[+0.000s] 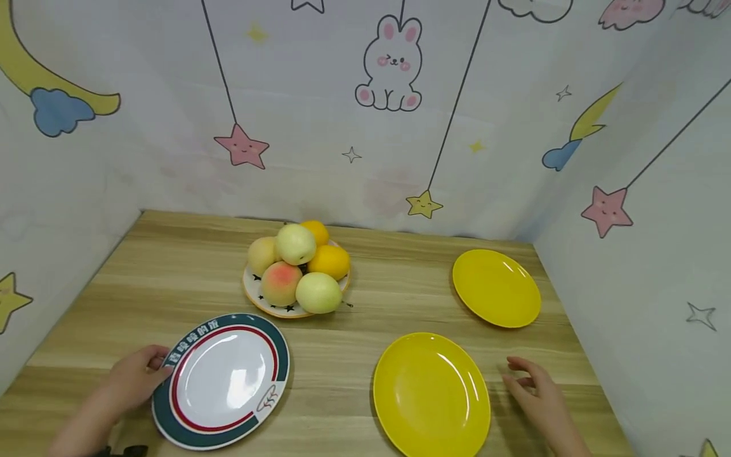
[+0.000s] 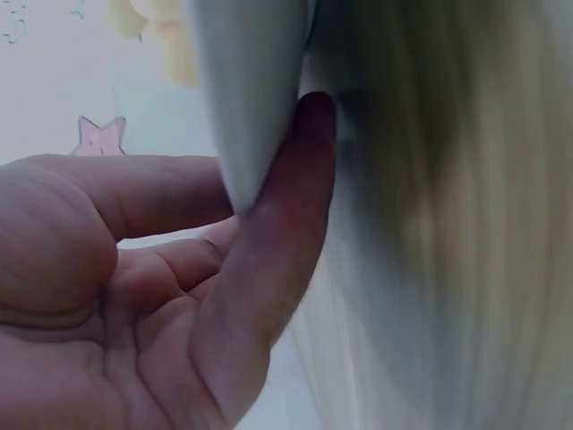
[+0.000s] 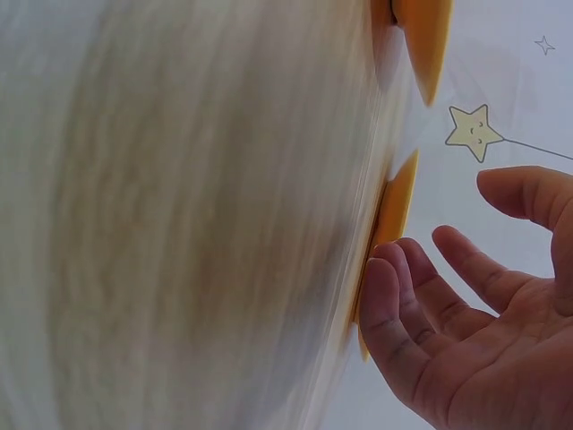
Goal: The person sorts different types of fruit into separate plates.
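Note:
A white plate [image 1: 223, 381] with a dark green rim and a red ring lies at the front left. My left hand [image 1: 132, 376] pinches its left edge, thumb on top; in the left wrist view the fingers [image 2: 286, 242] reach beneath the plate's rim [image 2: 255, 98]. Front and centre is a yellow plate [image 1: 431, 397]. To the right of it hovers my right hand [image 1: 537, 395], fingers relaxed and slightly bent, nothing between them. The right wrist view shows the thumb apart from the fingertips, with yellow plate edges [image 3: 394, 206] beyond.
A second yellow plate [image 1: 497, 287] stands at the back right. Behind the white plate, a star-patterned plate [image 1: 251, 289] bears several fruits, among them a peach [image 1: 281, 284] and a yellow-green pear [image 1: 318, 293]. Printed cloth walls [image 1: 320, 178] border the wooden table [image 1: 394, 285].

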Motion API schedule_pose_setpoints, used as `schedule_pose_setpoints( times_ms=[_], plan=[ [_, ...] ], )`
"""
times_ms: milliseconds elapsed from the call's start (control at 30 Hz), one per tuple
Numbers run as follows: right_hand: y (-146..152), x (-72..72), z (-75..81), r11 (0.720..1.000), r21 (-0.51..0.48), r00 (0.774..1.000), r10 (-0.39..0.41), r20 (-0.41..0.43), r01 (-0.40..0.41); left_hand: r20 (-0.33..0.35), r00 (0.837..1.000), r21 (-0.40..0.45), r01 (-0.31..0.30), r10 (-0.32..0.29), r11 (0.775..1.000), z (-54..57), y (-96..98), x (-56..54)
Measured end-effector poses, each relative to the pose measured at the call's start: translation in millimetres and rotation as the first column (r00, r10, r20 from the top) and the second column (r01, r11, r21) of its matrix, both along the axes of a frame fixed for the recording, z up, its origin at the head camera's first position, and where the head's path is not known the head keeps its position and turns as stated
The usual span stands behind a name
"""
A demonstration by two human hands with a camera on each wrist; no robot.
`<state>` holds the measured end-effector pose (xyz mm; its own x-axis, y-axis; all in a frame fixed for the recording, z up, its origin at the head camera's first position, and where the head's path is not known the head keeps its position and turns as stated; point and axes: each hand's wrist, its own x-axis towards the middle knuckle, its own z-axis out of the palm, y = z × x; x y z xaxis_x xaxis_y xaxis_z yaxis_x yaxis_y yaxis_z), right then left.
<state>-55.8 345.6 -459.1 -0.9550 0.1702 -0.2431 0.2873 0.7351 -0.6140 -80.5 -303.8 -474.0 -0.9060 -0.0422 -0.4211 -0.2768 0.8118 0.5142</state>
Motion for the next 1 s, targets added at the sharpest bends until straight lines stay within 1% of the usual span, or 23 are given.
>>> schedule_pose_setpoints(
  times_ms=[100, 233, 367, 500, 633, 733, 867, 1000],
  plan=[
    [-2.1, -1.0, -2.2, 1.0, 0.003, 1.0, 0.003, -0.015, -0.003, -0.009, 1.0, 0.032, 0.001, -0.001, 0.999, -2.7, 12.8, 5.6],
    [-3.6, -1.7, -5.6, 1.0, -0.002, 0.999, 0.009, -0.032, -0.009, -0.051, 0.999, 0.041, 0.016, -0.014, 0.999, -4.5, 35.2, 11.1],
    [-4.1, -2.0, -6.8, 1.0, -0.001, 0.999, 0.01, -0.044, -0.01, -0.076, 0.997, 0.038, 0.03, -0.027, 0.999, -2.8, 58.3, 12.8],
    [-4.7, -2.8, -5.2, 1.0, 0.007, 0.999, 0.015, -0.051, -0.015, -0.098, 0.995, 0.042, 0.036, -0.031, 0.998, -0.8, 74.8, 12.3],
    [-5.6, -3.2, -2.3, 1.0, 0.005, 0.998, 0.019, -0.055, -0.018, -0.107, 0.994, 0.048, 0.042, -0.037, 0.998, -0.6, 83.7, 10.4],
    [-7.2, -4.1, -1.0, 1.0, 0.01, 0.999, 0.027, -0.038, -0.026, -0.114, 0.993, 0.054, 0.049, -0.043, 0.997, -1.5, 87.0, 9.2],
    [-9.9, -6.0, -1.3, 0.999, 0.005, 0.999, 0.041, -0.003, -0.041, -0.111, 0.993, 0.064, 0.046, -0.039, 0.997, -1.7, 90.4, 7.4],
    [-14.3, -7.3, -2.2, 0.998, -0.025, 0.997, 0.056, 0.049, -0.054, -0.106, 0.994, 0.069, 0.044, -0.036, 0.997, -1.9, 93.3, 5.7]
  ],
)
